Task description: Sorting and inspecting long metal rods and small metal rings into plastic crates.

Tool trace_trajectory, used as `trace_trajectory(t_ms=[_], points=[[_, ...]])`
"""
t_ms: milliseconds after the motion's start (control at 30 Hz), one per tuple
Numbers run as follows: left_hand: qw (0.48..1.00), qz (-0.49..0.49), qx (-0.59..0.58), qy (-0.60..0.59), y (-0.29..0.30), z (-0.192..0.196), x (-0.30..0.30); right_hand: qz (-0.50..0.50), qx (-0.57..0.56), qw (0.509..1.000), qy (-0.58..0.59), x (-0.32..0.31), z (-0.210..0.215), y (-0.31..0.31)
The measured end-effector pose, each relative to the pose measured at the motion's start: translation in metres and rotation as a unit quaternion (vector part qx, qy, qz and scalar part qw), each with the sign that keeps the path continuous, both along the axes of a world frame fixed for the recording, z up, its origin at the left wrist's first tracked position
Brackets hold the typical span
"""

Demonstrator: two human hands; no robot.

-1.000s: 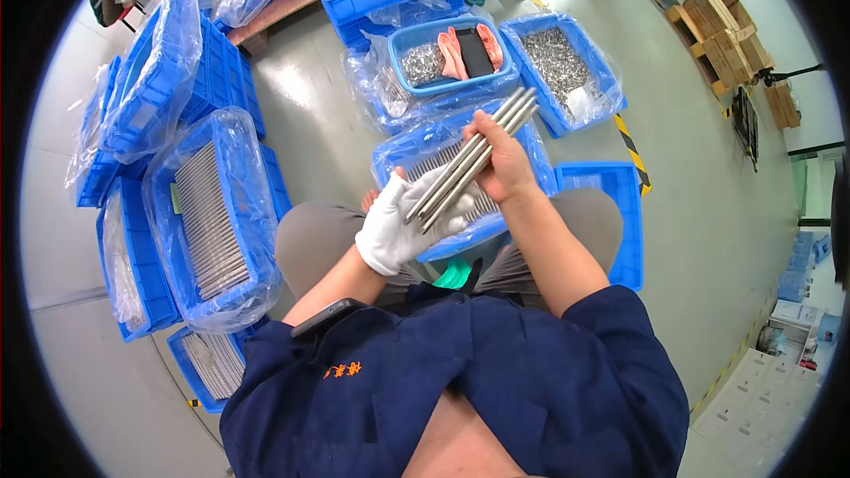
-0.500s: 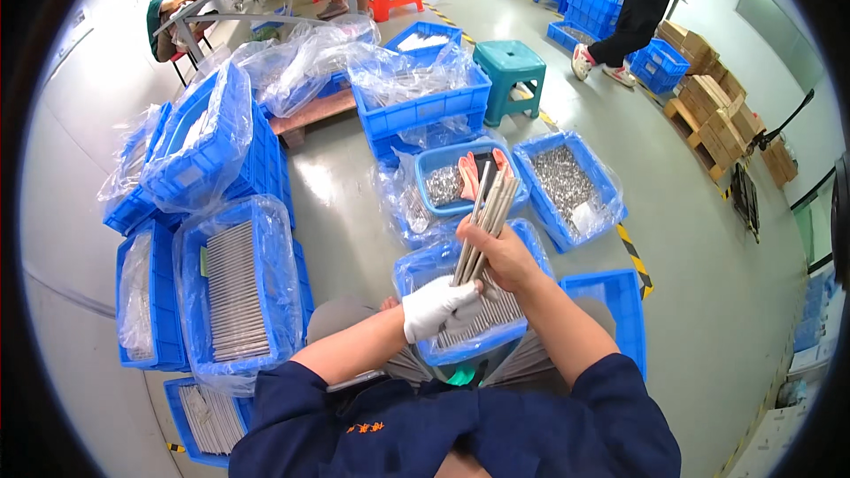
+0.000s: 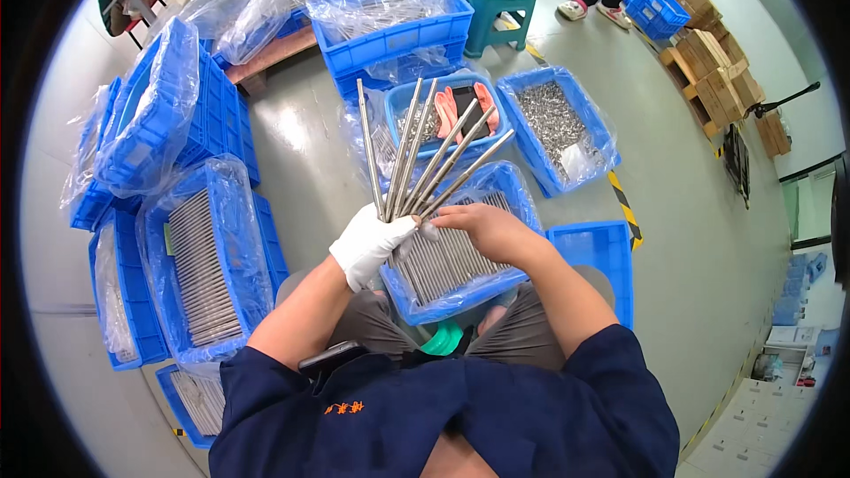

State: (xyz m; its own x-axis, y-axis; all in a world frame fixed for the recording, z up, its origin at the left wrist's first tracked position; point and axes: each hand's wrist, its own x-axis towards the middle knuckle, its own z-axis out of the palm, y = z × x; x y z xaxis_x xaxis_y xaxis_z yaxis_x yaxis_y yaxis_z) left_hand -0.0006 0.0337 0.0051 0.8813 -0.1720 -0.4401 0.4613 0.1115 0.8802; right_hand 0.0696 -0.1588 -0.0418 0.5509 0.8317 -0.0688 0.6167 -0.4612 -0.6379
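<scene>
Several slim metal rods [image 3: 413,150] fan upward and apart from my left hand [image 3: 370,243], which wears a white glove and is closed around their lower ends. Bare, my right hand [image 3: 485,230] reaches in from the right with its fingers stretched toward the base of the fan; its fingertips are close to the rods, and contact is hard to make out. Beneath both hands, a blue crate [image 3: 522,276] lined with clear plastic holds a row of similar rods [image 3: 447,257].
Beyond the rods stands a light-blue basin [image 3: 485,140] with small metal parts and pink gloves [image 3: 444,115]. A crate of small metal pieces [image 3: 551,119] is to its right. Stacked blue crates [image 3: 226,119] line the left. A green stool [image 3: 494,2] and cardboard boxes [image 3: 717,80] stand farther off.
The rods went from a tight bundle gripped by both hands to a spread fan in my left hand. My right hand has come off the bundle and down to its base. The view has shifted.
</scene>
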Motion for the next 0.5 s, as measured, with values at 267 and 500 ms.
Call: trace_trajectory(t_ms=[267, 500], points=[[0.999, 0.036, -0.036, -0.012, -0.004, -0.002, 0.001, -0.286, 0.525, 0.703, 0.386, 0.042, 0.034, -0.011], [0.999, 0.035, -0.039, 0.004, -0.009, -0.005, 0.002, -0.262, 0.477, 0.794, 0.271, 0.029, 0.032, -0.008]])
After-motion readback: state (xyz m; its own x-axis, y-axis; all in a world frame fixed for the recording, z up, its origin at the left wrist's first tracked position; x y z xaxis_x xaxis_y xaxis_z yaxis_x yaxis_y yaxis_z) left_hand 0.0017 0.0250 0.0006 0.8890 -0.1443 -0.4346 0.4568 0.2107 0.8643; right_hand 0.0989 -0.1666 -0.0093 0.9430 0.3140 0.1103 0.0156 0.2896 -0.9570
